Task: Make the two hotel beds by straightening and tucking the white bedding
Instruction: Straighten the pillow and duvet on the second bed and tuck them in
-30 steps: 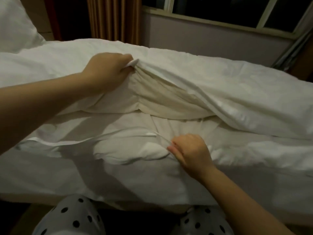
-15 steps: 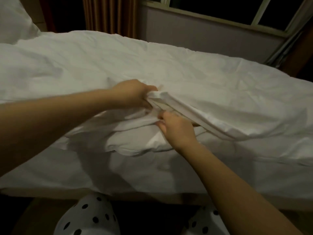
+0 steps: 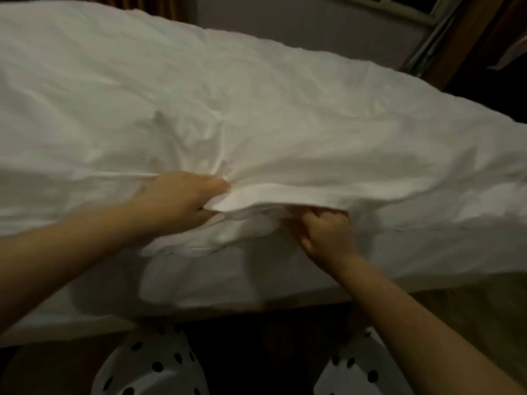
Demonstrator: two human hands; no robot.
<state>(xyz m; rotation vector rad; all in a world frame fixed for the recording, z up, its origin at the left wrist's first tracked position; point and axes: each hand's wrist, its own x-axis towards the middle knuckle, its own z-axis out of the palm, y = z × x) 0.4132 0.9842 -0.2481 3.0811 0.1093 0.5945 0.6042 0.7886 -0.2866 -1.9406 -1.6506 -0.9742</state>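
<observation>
The white duvet [image 3: 256,109] lies spread across the top of the bed [image 3: 413,252], rumpled, with its near edge [image 3: 279,195] bunched and lifted a little where the two hands meet it at the side nearest the person. The left hand [image 3: 182,198] has its grip closed on that edge, thumb under and fingers over, and creases fan out from the pinch across the cover. The right hand [image 3: 325,232] sits just below the overhang with its fingers curled tight on a fold of white cloth; whether that fold belongs to the duvet or to a layer beneath it cannot be told. This bedding looks soft, limp and fairly light for its spread, so it will likely sag and wrinkle wherever it is not held, and a pull at one spot will probably drag only a ridge of cloth. The thick folded edge seems the best place to hold: it gives bulk to clamp on and carries tension along its length. Hands set well apart on it should smooth more evenly than a close pair. Polka-dot clothing [image 3: 148,369] shows below the bed.
</observation>
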